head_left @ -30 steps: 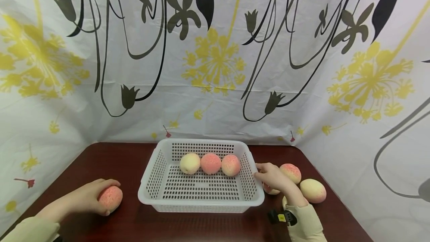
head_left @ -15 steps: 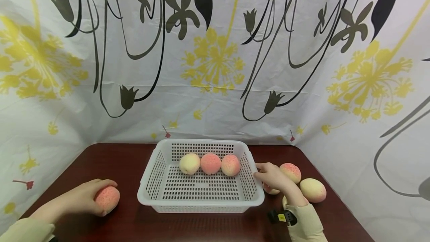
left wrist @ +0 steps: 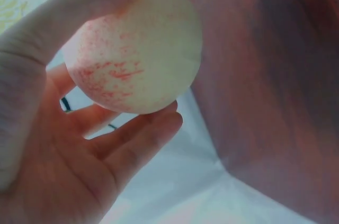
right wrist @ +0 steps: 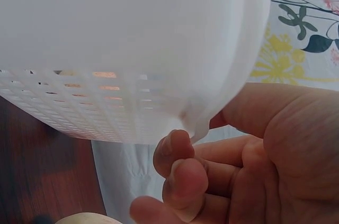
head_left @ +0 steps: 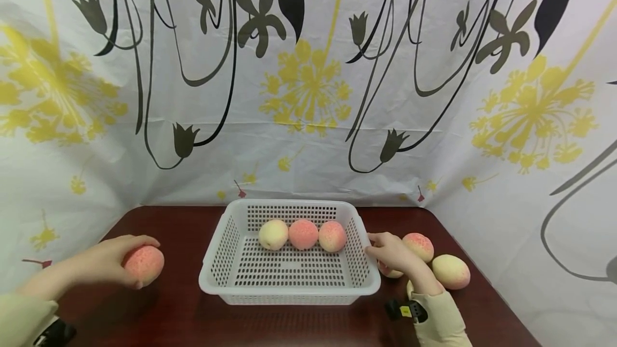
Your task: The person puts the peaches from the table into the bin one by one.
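Backdrop: white sheeting (head_left: 207,100) printed with yellow seed heads, grey tulips and dark stems, closing off the back and both sides. Surface: one dark reddish-brown desk (head_left: 178,229), glossy. Container: one white perforated plastic basket (head_left: 289,292), rectangular, upright, mid-desk. Contents: three peaches in a row toward its far wall, namely a pale yellow peach (head_left: 273,235), a deep pink peach (head_left: 303,234) and a speckled pink-and-yellow peach (head_left: 332,236). Left grip (head_left: 113,258): bare hand, thumb and fingers grasping one blushed peach (head_left: 145,265), raised above the desk, left of the basket; its pale, red-flecked side faces the wrist. Right grip (head_left: 390,250): bare hand, pinching the basket's right rim. Beside the right forearm: a red-topped peach (head_left: 418,247), a cream peach (head_left: 451,271) and two more, partly hidden. Sleeves (head_left: 441,320): cream. Right wrist: black strap (head_left: 417,311), yellow label.
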Available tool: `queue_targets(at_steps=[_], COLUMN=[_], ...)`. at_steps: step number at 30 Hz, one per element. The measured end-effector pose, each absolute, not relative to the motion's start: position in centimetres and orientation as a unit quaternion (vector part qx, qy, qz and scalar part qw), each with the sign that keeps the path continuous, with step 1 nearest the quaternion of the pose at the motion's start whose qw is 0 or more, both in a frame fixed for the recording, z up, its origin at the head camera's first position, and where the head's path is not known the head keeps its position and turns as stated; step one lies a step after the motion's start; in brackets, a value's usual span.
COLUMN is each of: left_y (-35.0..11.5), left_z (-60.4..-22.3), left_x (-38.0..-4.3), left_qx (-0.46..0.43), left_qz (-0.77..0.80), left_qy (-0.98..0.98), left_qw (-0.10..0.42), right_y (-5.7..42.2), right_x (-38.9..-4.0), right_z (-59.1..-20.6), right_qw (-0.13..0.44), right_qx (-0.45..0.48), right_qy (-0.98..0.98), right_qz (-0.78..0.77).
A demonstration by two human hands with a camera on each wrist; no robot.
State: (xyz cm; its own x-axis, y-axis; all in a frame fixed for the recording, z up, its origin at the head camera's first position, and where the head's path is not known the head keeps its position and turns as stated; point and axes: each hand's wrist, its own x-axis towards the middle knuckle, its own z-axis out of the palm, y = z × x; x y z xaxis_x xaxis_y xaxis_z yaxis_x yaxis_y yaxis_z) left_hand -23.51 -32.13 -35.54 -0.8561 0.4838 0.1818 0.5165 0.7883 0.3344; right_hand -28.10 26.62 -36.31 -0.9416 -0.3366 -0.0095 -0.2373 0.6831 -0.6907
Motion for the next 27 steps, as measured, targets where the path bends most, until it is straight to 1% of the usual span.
queue_targets(at_steps=[6,10,20,27], left_y=[-31.4,-30.7,-27.6,-24.3], left_z=[-33.3,-31.6,-27.7,-26.3], left_x=[-23.9,-24.2,-25.4,-26.7], left_qx=[-0.3,-0.317,-0.3,-0.299], left_qz=[-0.179,-0.182,-0.188,-0.191], left_qy=[-0.934,-0.928,-0.935,-0.935], left_qw=[0.075,0.079,0.027,-0.012], right_y=[26.6,26.6,26.9,26.6], right_x=[-28.1,-28.1,-28.1,-27.9], right_z=[-36.3,-36.3,-36.2,-36.4], right_qw=[0.058,0.058,0.06,0.066], right_qx=[-0.159,-0.159,-0.154,-0.148], right_qy=[0.92,0.921,0.912,0.914], right_qz=[-0.354,-0.351,-0.376,-0.373])
